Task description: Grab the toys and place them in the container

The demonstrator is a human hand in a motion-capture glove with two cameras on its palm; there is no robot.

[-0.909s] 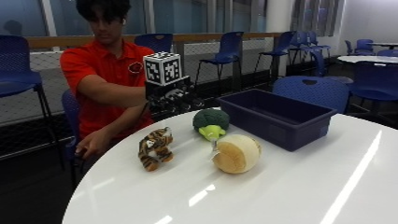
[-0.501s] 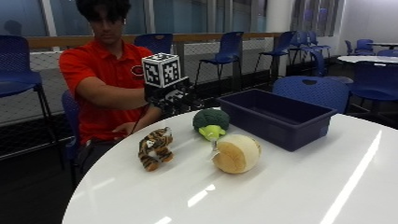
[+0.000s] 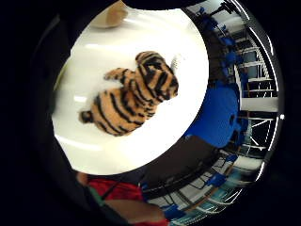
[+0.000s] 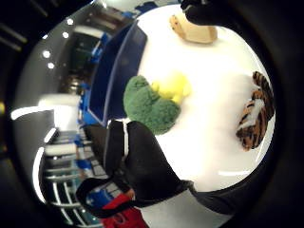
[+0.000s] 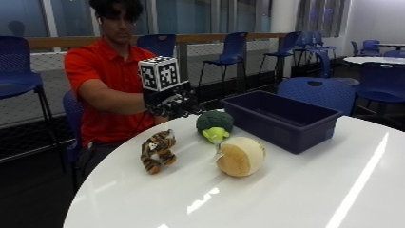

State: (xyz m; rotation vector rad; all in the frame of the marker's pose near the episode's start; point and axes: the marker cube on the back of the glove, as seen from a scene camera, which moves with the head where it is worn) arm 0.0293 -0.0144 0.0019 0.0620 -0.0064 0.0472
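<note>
Nothing is in the container (image 5: 282,118) yet; tiger (image 5: 158,150), broccoli (image 5: 214,125) and bun (image 5: 240,156) lie on our table (image 5: 303,190). Our grip (image 5: 172,103) hangs relaxed, empty.

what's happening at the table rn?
A person at a white round table holds the gloved right hand above the table's edge, near the green broccoli toy. It holds nothing; no toy is picked up yet. The tiger toy, the broccoli toy and a tan round plush all lie on the table. The blue container stands beside them, and no toy shows inside it.
</note>
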